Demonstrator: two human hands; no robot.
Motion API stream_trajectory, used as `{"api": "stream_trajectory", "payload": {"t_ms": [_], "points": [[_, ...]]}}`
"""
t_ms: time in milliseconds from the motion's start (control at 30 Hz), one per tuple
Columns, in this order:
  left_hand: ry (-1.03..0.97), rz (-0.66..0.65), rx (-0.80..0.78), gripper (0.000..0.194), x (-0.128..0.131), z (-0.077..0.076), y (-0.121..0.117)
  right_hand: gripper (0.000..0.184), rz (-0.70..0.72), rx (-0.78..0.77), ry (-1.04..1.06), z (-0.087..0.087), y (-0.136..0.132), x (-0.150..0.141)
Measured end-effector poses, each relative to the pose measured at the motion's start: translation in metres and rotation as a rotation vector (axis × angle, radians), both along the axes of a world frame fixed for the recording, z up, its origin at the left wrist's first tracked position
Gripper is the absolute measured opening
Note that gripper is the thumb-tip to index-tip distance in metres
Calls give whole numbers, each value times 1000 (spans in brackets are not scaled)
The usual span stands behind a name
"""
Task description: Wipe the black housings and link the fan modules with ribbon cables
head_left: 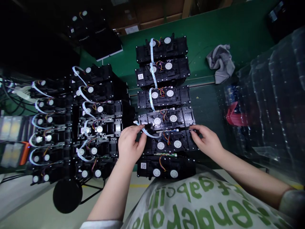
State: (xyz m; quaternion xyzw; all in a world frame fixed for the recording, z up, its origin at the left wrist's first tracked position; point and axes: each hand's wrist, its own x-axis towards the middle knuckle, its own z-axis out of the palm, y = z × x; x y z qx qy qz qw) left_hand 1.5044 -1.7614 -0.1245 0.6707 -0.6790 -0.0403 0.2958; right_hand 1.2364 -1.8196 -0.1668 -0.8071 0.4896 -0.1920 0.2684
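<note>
My left hand (130, 143) pinches a light blue-and-white flat ribbon cable (149, 134) near its loose connector end, between thumb and forefinger. The cable's other end runs to the top edge of a black module (152, 146) with two white round discs and coloured wires. My right hand (207, 138) is at that module's right end, thumb and forefinger closed on its upper corner; the exact contact is small and dark. Just beyond lies a similar black module (182, 122). Nearest my body is another module (188, 167) with a QR label.
Farther up the column, several modules (164, 74) carry ribbon cables. Two more columns of modules (114, 127) stand left. A grey cloth (221, 62) lies on the green bench (200, 35). Clear plastic trays (281, 79) and a red item (235, 116) are right; a round black stool (67, 195) is lower left.
</note>
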Motion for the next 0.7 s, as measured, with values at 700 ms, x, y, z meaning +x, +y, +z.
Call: {"api": "stream_trajectory", "payload": {"t_ms": [700], "points": [[178, -184, 166, 20, 13, 2, -26, 23, 82, -253, 202, 16, -6, 8]]}}
